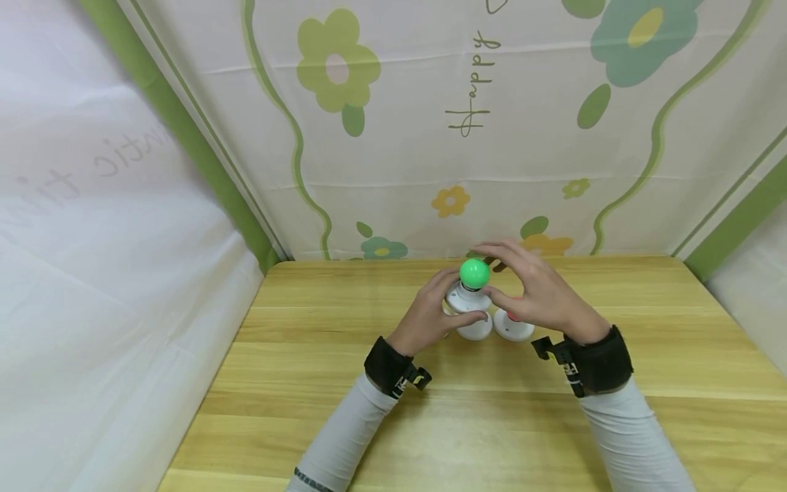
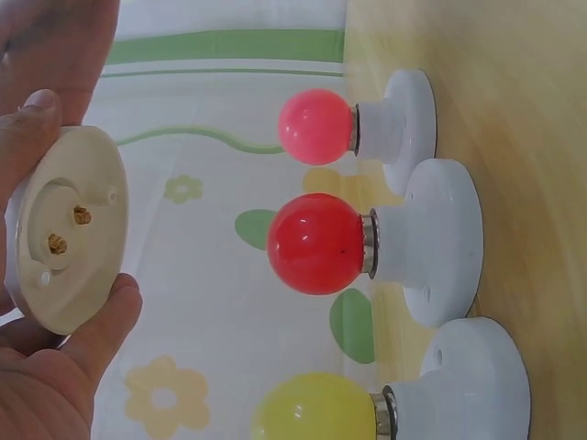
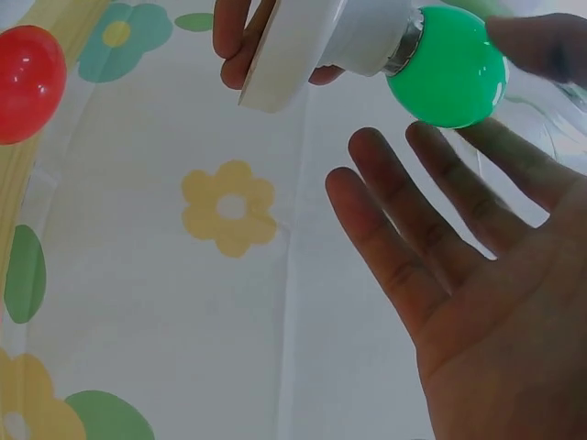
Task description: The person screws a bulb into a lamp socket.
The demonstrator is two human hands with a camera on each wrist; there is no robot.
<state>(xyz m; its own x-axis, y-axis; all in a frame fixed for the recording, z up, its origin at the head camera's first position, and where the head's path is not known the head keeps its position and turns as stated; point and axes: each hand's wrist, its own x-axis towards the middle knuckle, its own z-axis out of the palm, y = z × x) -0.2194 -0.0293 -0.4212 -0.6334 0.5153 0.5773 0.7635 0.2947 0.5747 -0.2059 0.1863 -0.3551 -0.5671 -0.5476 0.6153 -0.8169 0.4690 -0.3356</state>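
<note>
My left hand [image 1: 424, 318] grips the rim of a white lamp holder [image 1: 460, 299], raised above the table. Its pale underside with two brass screws faces the left wrist view. A green bulb [image 3: 448, 69] sits in this holder, its metal collar partly showing. Beside the bulb is my right hand [image 1: 544, 294], its fingers spread and mostly straight. In the right wrist view the thumb overlaps the bulb's edge and the index fingertip lies close against it; firm contact cannot be made out.
On the wooden table [image 1: 492, 437] stand three more white holders in a row, carrying a pink bulb [image 2: 316, 126], a red bulb [image 2: 316, 243] and a yellow bulb [image 2: 316, 408]. My hands partly cover them in the head view. A flower-printed curtain [image 1: 393, 150] hangs behind the table.
</note>
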